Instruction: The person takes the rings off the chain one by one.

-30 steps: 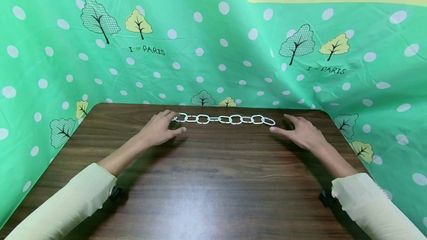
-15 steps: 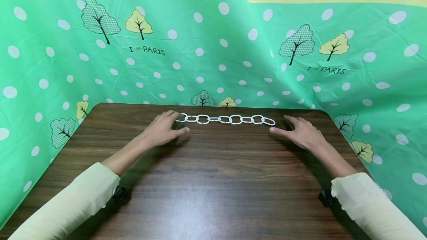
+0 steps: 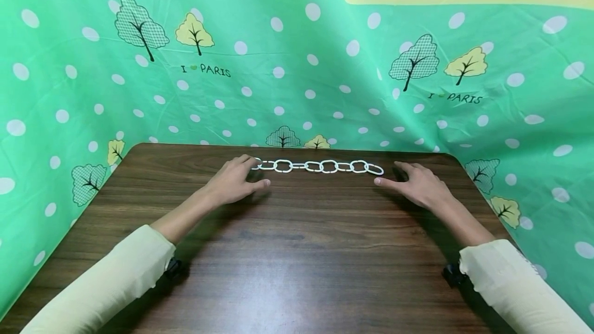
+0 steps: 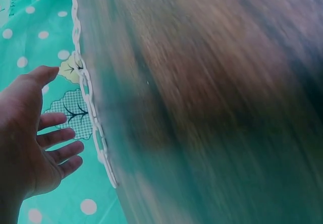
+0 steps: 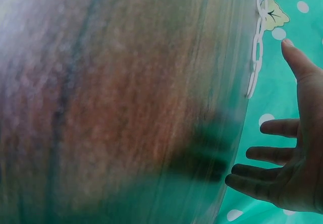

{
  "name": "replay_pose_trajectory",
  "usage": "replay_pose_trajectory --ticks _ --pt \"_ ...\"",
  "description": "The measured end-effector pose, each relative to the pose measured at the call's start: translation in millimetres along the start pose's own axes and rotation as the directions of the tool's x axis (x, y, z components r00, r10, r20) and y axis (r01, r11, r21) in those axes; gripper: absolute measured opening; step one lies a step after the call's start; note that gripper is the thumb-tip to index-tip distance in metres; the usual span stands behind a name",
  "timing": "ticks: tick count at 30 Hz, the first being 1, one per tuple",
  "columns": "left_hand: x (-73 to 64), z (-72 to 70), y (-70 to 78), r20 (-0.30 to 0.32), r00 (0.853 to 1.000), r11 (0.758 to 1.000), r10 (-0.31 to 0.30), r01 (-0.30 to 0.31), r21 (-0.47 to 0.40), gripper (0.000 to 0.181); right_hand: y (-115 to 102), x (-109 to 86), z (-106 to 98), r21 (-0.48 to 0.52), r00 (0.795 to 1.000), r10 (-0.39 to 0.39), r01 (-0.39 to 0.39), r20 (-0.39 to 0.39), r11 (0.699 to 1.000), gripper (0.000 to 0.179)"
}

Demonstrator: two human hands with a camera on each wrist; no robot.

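Note:
A white chain of oval links [image 3: 329, 166] lies stretched from left to right near the table's far edge. Over its left end hovers my left hand [image 3: 235, 181], fingers loosely bent and thumb apart, hiding the end links in the head view. The left wrist view shows that hand [image 4: 38, 138] apart from the chain [image 4: 90, 100], holding nothing. Just beyond the chain's right end is my right hand [image 3: 419, 185], thumb spread toward the last link. In the right wrist view, this hand [image 5: 290, 148] has its fingers extended with nothing in them, and the chain [image 5: 257, 47] runs above it.
The dark wood-grain table [image 3: 297, 251] fills the lower part of the head view. Behind it and along both sides hangs a green cloth [image 3: 287, 40] with white dots and printed trees. A small black device [image 3: 174, 268] sits at the left cuff, another device [image 3: 453, 275] at the right.
My left hand has slid a little to the right, covering more of the chain's left end. The right hand and the chain stay nearly where they were.

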State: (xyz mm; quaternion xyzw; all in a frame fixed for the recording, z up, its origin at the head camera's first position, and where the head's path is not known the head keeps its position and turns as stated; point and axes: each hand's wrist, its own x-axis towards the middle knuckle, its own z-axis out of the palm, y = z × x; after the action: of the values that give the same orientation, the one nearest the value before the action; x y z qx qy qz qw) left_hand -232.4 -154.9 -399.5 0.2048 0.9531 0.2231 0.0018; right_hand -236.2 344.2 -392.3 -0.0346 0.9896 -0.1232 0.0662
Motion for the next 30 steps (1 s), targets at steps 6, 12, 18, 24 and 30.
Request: replay_pose_trajectory --ticks 6,12,18,24,30 --pt "3.7 4.6 3.0 -0.007 1.000 1.000 0.017 -0.017 -0.010 0.074 -2 1.2 1 0.021 1.000 -0.027 0.027 0.003 0.999 0.119" --pt "6.2 8.7 6.2 -0.009 0.999 0.999 0.043 -0.043 -0.020 0.068 -3 5.0 3 0.020 0.997 -0.072 0.071 0.008 0.997 0.110" --pt "7.6 12.6 9.3 -0.015 0.998 0.998 0.062 -0.062 0.001 0.065 -5 6.0 3 0.016 0.993 -0.114 0.114 0.013 0.993 0.100" --pt "9.4 16.4 12.5 -0.010 0.996 0.996 0.090 -0.090 -0.002 0.060 -7 7.6 5 0.008 0.990 -0.137 0.137 0.019 0.991 0.093" --pt "11.9 17.7 17.5 -0.015 0.993 0.993 0.114 -0.114 0.000 0.055 -8 8.0 6 0.009 0.987 -0.163 0.163 0.005 0.987 0.085"
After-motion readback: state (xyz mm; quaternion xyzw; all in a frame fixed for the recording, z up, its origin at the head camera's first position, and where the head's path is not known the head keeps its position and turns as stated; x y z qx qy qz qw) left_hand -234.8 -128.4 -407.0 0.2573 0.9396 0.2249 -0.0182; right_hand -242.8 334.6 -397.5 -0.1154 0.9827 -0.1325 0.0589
